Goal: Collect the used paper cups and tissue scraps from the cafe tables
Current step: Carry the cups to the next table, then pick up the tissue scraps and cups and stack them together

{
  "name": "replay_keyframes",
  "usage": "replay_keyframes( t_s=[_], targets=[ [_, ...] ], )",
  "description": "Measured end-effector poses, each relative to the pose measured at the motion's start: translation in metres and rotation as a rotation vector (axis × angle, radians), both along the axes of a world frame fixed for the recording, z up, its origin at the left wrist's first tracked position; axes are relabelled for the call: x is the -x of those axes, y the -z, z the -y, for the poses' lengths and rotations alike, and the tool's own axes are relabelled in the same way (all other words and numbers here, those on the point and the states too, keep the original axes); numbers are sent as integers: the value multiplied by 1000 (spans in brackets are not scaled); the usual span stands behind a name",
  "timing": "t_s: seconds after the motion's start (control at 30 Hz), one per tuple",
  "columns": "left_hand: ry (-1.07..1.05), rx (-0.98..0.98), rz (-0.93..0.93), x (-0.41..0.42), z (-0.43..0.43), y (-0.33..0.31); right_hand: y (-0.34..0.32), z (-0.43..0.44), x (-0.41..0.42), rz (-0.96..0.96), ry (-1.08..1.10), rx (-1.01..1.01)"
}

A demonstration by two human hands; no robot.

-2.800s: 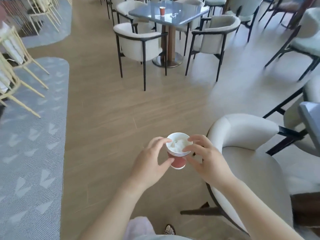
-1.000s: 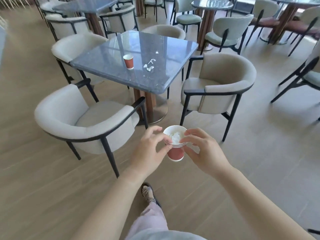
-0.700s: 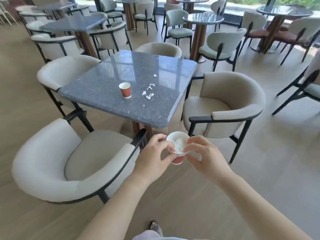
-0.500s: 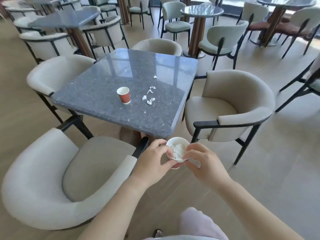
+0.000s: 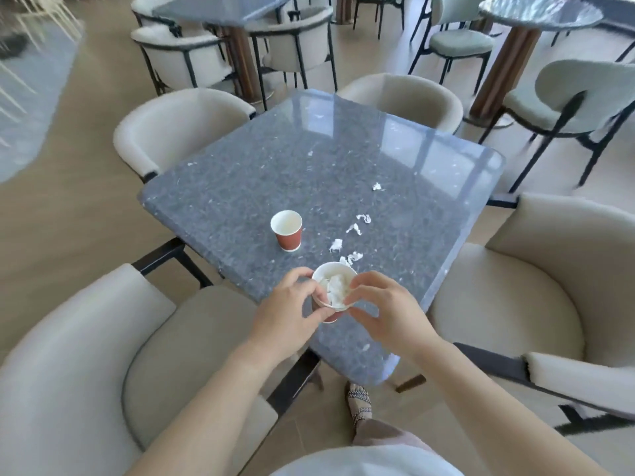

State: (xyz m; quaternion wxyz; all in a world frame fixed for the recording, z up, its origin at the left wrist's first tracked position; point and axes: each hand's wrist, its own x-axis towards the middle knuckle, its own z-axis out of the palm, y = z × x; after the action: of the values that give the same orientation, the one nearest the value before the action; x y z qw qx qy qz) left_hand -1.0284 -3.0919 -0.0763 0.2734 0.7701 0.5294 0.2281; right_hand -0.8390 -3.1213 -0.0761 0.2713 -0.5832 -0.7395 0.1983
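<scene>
Your left hand (image 5: 292,312) grips the held cup (image 5: 328,272) from its left side, forefinger curled onto the rim and thumb against the red-brown wall lower down. Your right hand (image 5: 388,316) pinches the same cup from the right, forefinger on the rim and thumb beneath, the other fingers curled loosely behind. Both hands are closed on it, and neither holds anything else. White tissue (image 5: 335,289) is wadded inside the held cup, filling most of its mouth.

You hold that cup over the near part of the table (image 5: 309,159), a square top of dark speckled stone with rounded corners. A second cup (image 5: 286,230), red-brown outside and white inside, stands upright on the table just beyond your left hand, apart from it. To that cup's right, torn scraps (image 5: 352,258) lie on the stone in a loose line running away from you toward the far right. The nearest sits just past the held cup's rim, and the farthest lies well apart from the others.

Cream armchairs (image 5: 86,355) ring the table on all four sides. Your sandalled foot (image 5: 359,400) shows on the floor under the near corner. More tables and chairs stand beyond.
</scene>
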Motion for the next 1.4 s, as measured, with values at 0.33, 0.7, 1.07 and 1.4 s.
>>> replay_keyframes(
  t_s=[0.33, 0.7, 1.07, 1.4],
  targets=[
    [-347, -119, 145, -8, -127, -14, -28, -192, -6, 9, -319, -98],
    [-464, 36, 13, 17, -182, 34, 15, -265, 17, 46, -438, 49],
    [-372, 188, 7, -18, -202, 77, 63, -279, -44, 6, -239, 199],
    [-382, 273, 58, -48, -234, 87, 108, -291, -92, 228, -151, 387]
  ],
)
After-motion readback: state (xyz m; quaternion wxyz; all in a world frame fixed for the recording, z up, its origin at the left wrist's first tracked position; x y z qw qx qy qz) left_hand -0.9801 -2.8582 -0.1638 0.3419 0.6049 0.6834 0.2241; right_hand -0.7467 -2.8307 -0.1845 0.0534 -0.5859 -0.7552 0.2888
